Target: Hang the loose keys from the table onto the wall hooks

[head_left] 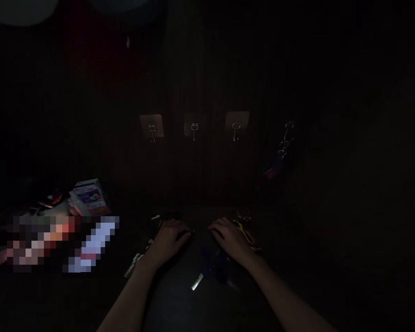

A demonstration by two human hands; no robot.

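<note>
The scene is very dark. My left hand lies knuckles-up on a dark surface with fingers curled over something small I cannot make out. My right hand lies beside it, fingers bent down, touching a yellow cord or key ring. Between my wrists lies a key with a dark blue fob. Another metal key lies left of my left wrist. On the wall ahead are three adhesive hooks, all bare, and a fourth hook with a key bunch hanging on it.
A small white and purple carton stands at the left among clutter. A blurred patch covers items below it. The dark panelled wall rises close behind the surface.
</note>
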